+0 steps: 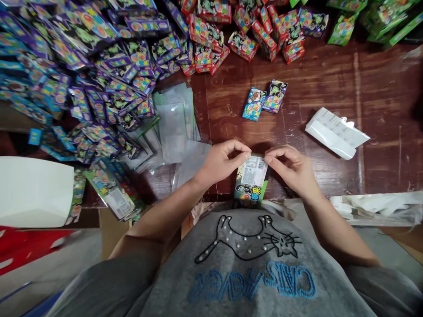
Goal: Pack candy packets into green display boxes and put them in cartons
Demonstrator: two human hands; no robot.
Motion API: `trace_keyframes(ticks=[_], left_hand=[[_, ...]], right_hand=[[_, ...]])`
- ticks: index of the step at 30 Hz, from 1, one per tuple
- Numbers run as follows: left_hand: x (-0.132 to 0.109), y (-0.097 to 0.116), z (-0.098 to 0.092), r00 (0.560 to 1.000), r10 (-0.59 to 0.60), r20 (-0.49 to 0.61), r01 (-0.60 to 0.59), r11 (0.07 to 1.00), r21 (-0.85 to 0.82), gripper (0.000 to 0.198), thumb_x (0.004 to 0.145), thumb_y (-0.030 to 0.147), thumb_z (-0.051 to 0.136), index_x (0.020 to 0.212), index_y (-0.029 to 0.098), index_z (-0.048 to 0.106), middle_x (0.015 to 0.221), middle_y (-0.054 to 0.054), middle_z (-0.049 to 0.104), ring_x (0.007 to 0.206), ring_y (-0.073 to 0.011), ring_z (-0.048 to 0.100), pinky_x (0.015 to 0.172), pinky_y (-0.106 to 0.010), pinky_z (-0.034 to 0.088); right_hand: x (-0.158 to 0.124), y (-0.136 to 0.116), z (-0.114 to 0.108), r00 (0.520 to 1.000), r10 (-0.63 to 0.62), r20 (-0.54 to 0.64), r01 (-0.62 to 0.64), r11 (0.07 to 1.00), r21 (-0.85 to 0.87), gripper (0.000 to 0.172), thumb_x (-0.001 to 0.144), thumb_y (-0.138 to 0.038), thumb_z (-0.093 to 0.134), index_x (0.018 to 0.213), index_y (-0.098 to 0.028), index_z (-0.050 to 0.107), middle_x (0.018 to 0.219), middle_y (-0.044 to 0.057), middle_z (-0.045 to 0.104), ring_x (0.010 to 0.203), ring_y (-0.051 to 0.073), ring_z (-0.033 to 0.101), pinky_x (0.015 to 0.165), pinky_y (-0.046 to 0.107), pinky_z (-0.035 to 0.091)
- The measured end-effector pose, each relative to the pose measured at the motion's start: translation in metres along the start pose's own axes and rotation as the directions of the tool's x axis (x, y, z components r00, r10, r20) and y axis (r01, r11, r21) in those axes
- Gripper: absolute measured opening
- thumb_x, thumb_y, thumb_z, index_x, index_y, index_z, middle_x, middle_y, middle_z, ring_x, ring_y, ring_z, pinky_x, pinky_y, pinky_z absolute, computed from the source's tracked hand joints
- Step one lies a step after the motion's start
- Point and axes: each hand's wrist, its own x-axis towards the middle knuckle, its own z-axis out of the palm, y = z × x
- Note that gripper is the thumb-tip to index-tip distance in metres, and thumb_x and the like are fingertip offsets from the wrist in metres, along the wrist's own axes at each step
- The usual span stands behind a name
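Note:
Between my two hands lies a printed candy packet (249, 191) with a white label and barcode, at the table's front edge close to my shirt. My left hand (226, 160) pinches its upper left corner between thumb and forefinger. At the upper right corner, my right hand (291, 167) has the same kind of pinch. Just beyond the packet, a small blue candy box (254, 105) rests against a small purple candy box (275, 97). A curled white sticker sheet (335, 132) sits to the right of my right hand.
Purple boxes (122, 66) are heaped at the back left, red boxes (211, 33) at the back middle, green packs (343, 28) at the back right. Clear bags (173, 119) lie left of my hands. Labelled packets (112, 189) are stacked by the left front edge, near a white sheet (36, 191).

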Motion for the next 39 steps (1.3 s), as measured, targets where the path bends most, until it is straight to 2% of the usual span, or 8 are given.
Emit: trace_keyframes(ticks=[5, 12, 16, 19, 23, 28, 33, 39], left_hand=[[0.009, 0.01, -0.003, 0.999, -0.027, 0.017, 0.026, 0.998, 0.058, 0.019, 0.093, 0.038, 0.077, 0.09, 0.019, 0.079, 0.092, -0.002, 0.082, 0.084, -0.0136, 0.073, 0.08, -0.027, 0.056], [0.013, -0.001, -0.004, 0.984, 0.035, 0.172, -0.034, 0.999, -0.008, 0.024, 0.087, 0.044, 0.087, 0.095, 0.023, 0.081, 0.105, -0.003, 0.085, 0.095, -0.0163, 0.08, 0.09, -0.03, 0.064], [0.034, 0.001, 0.012, 0.964, 0.061, 0.258, -0.072, 0.997, 0.033, 0.021, 0.09, 0.041, 0.085, 0.092, 0.021, 0.079, 0.101, -0.005, 0.085, 0.091, -0.0161, 0.081, 0.085, -0.029, 0.065], [0.052, 0.006, 0.025, 0.933, 0.046, 0.357, -0.077, 0.994, 0.075, 0.02, 0.089, 0.039, 0.083, 0.093, 0.02, 0.078, 0.098, -0.006, 0.085, 0.086, -0.016, 0.08, 0.08, -0.028, 0.065], [0.068, 0.013, 0.037, 0.899, 0.044, 0.436, -0.107, 0.987, 0.121, 0.018, 0.091, 0.037, 0.078, 0.094, 0.019, 0.076, 0.099, -0.007, 0.083, 0.087, -0.0169, 0.079, 0.08, -0.03, 0.064], [0.084, 0.037, 0.06, 0.804, 0.134, 0.579, -0.351, 0.894, 0.28, 0.014, 0.097, 0.029, 0.068, 0.088, 0.019, 0.071, 0.169, -0.012, 0.052, 0.106, -0.0205, 0.077, 0.082, -0.033, 0.06], [0.11, 0.05, 0.096, 0.671, 0.035, 0.741, -0.448, 0.815, 0.367, 0.003, 0.095, 0.021, 0.068, 0.093, 0.019, 0.067, 0.182, -0.014, 0.027, 0.103, -0.0187, 0.077, 0.094, -0.037, 0.059], [0.109, 0.046, 0.099, 0.696, -0.004, 0.719, -0.419, 0.81, 0.411, 0.005, 0.098, 0.023, 0.066, 0.096, 0.019, 0.069, 0.18, -0.013, 0.035, 0.122, -0.0233, 0.073, 0.103, -0.039, 0.058]], right_hand=[[0.007, 0.001, 0.0, 0.974, 0.226, -0.015, -0.22, 0.957, 0.192, 0.021, 0.087, -0.045, 0.088, 0.09, -0.025, 0.082, 0.086, 0.0, 0.081, 0.074, 0.015, 0.07, 0.071, 0.031, 0.057], [-0.002, 0.002, -0.029, 0.981, -0.036, 0.19, 0.012, 0.992, 0.124, 0.019, 0.099, -0.045, 0.077, 0.097, -0.027, 0.085, 0.11, 0.005, 0.084, 0.103, 0.019, 0.078, 0.094, 0.039, 0.062], [0.008, 0.007, -0.085, 0.982, -0.185, 0.036, 0.188, 0.945, -0.266, 0.024, 0.102, -0.046, 0.072, 0.114, -0.027, 0.082, 0.122, 0.009, 0.08, 0.117, 0.025, 0.074, 0.106, 0.047, 0.058], [0.032, 0.022, -0.147, 0.961, -0.232, -0.153, 0.081, 0.759, -0.646, 0.033, 0.103, -0.048, 0.067, 0.125, -0.026, 0.077, 0.121, 0.013, 0.078, 0.12, 0.033, 0.07, 0.11, 0.059, 0.052], [0.062, 0.047, -0.196, 0.986, -0.164, 0.015, 0.108, 0.575, -0.811, 0.033, 0.101, -0.044, 0.063, 0.124, -0.023, 0.076, 0.117, 0.014, 0.076, 0.116, 0.036, 0.067, 0.108, 0.06, 0.049], [0.068, 0.061, -0.193, 0.98, -0.159, 0.122, 0.191, 0.553, -0.811, 0.024, 0.103, -0.036, 0.056, 0.107, -0.024, 0.077, 0.103, 0.01, 0.075, 0.102, 0.031, 0.066, 0.097, 0.05, 0.05], [0.055, 0.054, -0.183, 0.983, -0.168, 0.073, 0.152, 0.529, -0.835, 0.024, 0.105, -0.038, 0.058, 0.101, -0.024, 0.076, 0.101, 0.011, 0.075, 0.098, 0.032, 0.064, 0.089, 0.05, 0.047], [0.015, 0.007, -0.17, 0.968, -0.25, 0.023, 0.234, 0.866, -0.442, 0.013, 0.102, -0.041, 0.071, 0.101, -0.028, 0.073, 0.094, 0.002, 0.072, 0.088, 0.021, 0.065, 0.087, 0.04, 0.05]])
